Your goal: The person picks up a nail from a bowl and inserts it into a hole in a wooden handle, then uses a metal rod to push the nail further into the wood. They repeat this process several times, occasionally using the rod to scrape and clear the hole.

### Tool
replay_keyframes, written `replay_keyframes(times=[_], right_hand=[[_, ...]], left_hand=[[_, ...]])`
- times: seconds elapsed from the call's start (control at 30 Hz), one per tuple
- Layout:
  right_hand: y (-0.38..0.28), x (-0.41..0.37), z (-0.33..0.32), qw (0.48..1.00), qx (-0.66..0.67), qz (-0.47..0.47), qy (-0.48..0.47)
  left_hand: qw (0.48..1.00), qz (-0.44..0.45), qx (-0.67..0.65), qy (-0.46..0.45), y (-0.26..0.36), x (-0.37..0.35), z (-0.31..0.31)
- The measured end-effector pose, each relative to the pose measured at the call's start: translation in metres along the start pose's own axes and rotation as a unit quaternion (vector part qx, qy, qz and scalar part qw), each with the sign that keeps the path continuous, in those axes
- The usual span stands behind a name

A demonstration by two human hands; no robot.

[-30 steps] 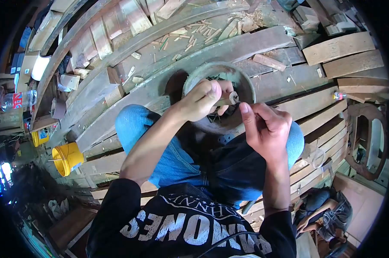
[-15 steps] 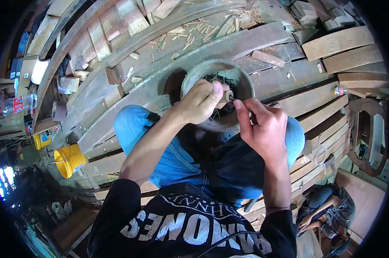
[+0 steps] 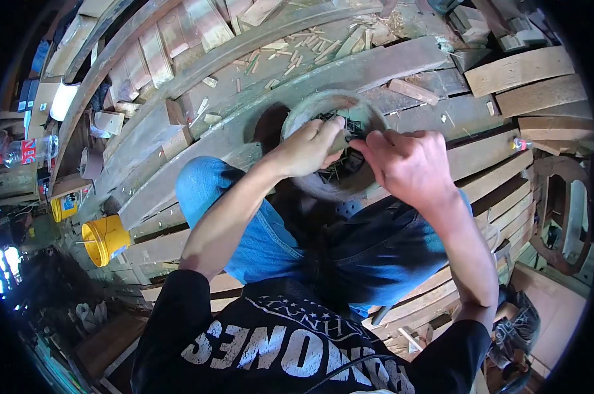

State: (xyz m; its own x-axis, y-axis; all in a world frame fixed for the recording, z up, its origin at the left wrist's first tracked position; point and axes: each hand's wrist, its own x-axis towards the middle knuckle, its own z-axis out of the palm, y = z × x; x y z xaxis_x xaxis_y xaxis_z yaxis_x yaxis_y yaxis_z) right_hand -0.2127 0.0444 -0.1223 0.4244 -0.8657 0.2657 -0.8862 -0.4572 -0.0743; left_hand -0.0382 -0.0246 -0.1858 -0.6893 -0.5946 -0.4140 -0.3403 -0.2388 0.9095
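Note:
A round, worn bucket (image 3: 308,100) stands between my knees, holding a tangle of thin dark pieces that look like nails (image 3: 353,125). Over its opening, my left hand (image 3: 310,148) is closed round a small tan wooden piece (image 3: 340,142), mostly covered by the fingers. My right hand (image 3: 412,161) is closed at the bucket's right side, its fingertips meeting the tan piece. Whatever that hand pinches is hidden behind the fingers.
Planks (image 3: 392,62) and small wood offcuts (image 3: 303,52) lie ahead. A wooden block (image 3: 413,91) rests beyond the bucket. Yellow buckets (image 3: 103,241) and a plastic bottle (image 3: 31,151) stand left. Another person (image 3: 517,325) sits at the lower right.
My right hand has turned over, back upward, and its elbow has swung outward to the right. The left hand still grips the tan piece over the bucket.

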Motion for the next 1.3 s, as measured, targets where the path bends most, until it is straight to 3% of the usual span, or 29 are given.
replay_keyframes(times=[0.07, 0.13, 0.2, 0.27, 0.33, 0.4, 0.43, 0.47, 0.5, 0.53, 0.57, 0.6, 0.67, 0.73, 0.77, 0.8, 0.83, 0.87, 0.9, 0.97, 1.0, 1.03, 1.07, 1.13, 1.17, 1.23, 1.3], right_hand=[[0.001, -0.001, 0.015, 0.997, 0.002, 0.041, 0.061], [-0.001, 0.004, 0.023, 0.996, -0.015, 0.054, 0.064], [0.002, 0.009, 0.027, 0.990, -0.032, 0.075, 0.116], [0.008, 0.011, 0.022, 0.988, -0.053, 0.088, 0.115], [0.032, -0.004, 0.014, 0.971, -0.090, 0.182, 0.126], [0.061, -0.003, 0.007, 0.946, -0.129, 0.258, 0.147], [0.043, 0.003, 0.010, 0.966, 0.041, 0.195, 0.167], [0.016, 0.008, -0.002, 0.961, 0.096, 0.238, 0.107], [0.004, 0.013, -0.006, 0.959, 0.140, 0.191, 0.154], [-0.006, 0.015, -0.019, 0.955, 0.180, 0.204, 0.116], [-0.010, 0.016, -0.023, 0.948, 0.229, 0.192, 0.109], [-0.011, 0.015, -0.020, 0.946, 0.261, 0.174, 0.086], [-0.014, 0.014, -0.027, 0.968, 0.201, 0.145, 0.026], [-0.014, 0.009, -0.019, 0.967, 0.198, 0.163, 0.012], [-0.014, 0.008, -0.021, 0.966, 0.189, 0.176, -0.004], [-0.010, 0.004, -0.013, 0.971, 0.192, 0.134, 0.039], [-0.011, 0.001, -0.011, 0.974, 0.185, 0.124, 0.027], [-0.014, -0.001, -0.005, 0.975, 0.187, 0.100, 0.064], [-0.018, -0.002, -0.006, 0.971, 0.187, 0.109, 0.102], [-0.018, -0.002, -0.006, 0.968, 0.193, 0.114, 0.111], [-0.016, -0.002, -0.005, 0.968, 0.200, 0.128, 0.082], [-0.013, -0.002, -0.008, 0.967, 0.206, 0.134, 0.074], [-0.009, -0.003, -0.007, 0.960, 0.222, 0.148, 0.082], [0.005, -0.008, -0.006, 0.936, 0.276, 0.193, 0.101], [0.005, -0.007, -0.005, 0.936, 0.267, 0.205, 0.105], [0.011, -0.008, -0.002, 0.920, 0.259, 0.231, 0.184], [0.010, -0.007, -0.006, 0.920, 0.244, 0.243, 0.187]], left_hand=[[0.999, -0.029, -0.024, 0.011, 0.005, 0.002, -0.005], [1.000, 0.009, -0.006, 0.024, 0.002, 0.007, -0.010], [0.994, -0.072, -0.083, 0.008, 0.007, 0.011, -0.017], [0.995, -0.034, -0.091, 0.009, 0.014, 0.010, -0.011], [0.991, -0.088, -0.082, -0.065, 0.005, 0.001, -0.002], [0.990, -0.049, -0.108, -0.080, 0.006, 0.004, -0.012], [0.989, -0.061, -0.115, -0.073, 0.011, 0.008, -0.017], [0.989, -0.054, -0.115, -0.077, 0.010, 0.010, -0.020], [0.982, -0.025, -0.134, -0.128, 0.006, 0.012, -0.025], [0.971, 0.001, -0.154, -0.183, 0.001, 0.016, -0.023], [0.980, -0.043, -0.167, -0.096, -0.010, 0.017, -0.010], [0.987, 0.059, -0.097, -0.112, -0.012, 0.015, -0.011], [0.987, 0.018, -0.135, -0.086, -0.020, 0.015, -0.009], [0.977, -0.102, -0.187, 0.007, -0.004, 0.005, -0.006], [0.968, -0.077, -0.221, -0.092, -0.015, 0.005, -0.023], [0.946, -0.056, -0.252, -0.197, -0.024, 0.008, -0.028], [0.953, -0.106, -0.283, 0.008, 0.002, -0.007, -0.002], [0.926, 0.014, -0.340, -0.166, -0.071, 0.011, -0.034], [0.951, -0.081, -0.292, 0.068, -0.025, -0.004, -0.007], [0.943, -0.021, -0.326, -0.056, -0.107, 0.017, -0.056], [0.931, -0.042, -0.326, -0.161, -0.097, 0.015, -0.060], [0.919, -0.079, -0.384, -0.047, -0.087, 0.012, -0.045], [0.954, -0.027, -0.289, -0.076, -0.076, 0.019, -0.049], [0.924, -0.031, -0.319, 0.209, -0.009, 0.012, 0.017], [0.928, -0.030, -0.316, 0.195, -0.008, 0.012, 0.012], [0.979, 0.141, -0.145, 0.028, -0.012, 0.016, -0.002], [0.982, 0.154, -0.093, 0.056, -0.005, 0.016, -0.001]])
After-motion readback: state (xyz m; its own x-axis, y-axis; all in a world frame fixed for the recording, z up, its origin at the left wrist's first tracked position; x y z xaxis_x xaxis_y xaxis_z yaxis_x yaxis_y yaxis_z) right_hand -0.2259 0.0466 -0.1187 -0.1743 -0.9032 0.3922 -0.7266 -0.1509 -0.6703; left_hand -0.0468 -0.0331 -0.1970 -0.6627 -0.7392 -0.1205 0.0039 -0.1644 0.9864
